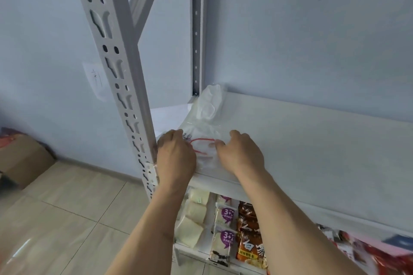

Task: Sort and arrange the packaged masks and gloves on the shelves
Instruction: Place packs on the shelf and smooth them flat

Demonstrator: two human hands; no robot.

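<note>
The clear packet of white gloves (206,116) lies flat on the white shelf (301,136) at its front left corner, just beside the perforated upright (125,73). The left hand (175,156) presses on the packet's left edge with curled fingers; the right hand (240,154) rests on its right edge, fingers bent down onto the plastic. Snack packets (248,236) fill the shelf below.
</note>
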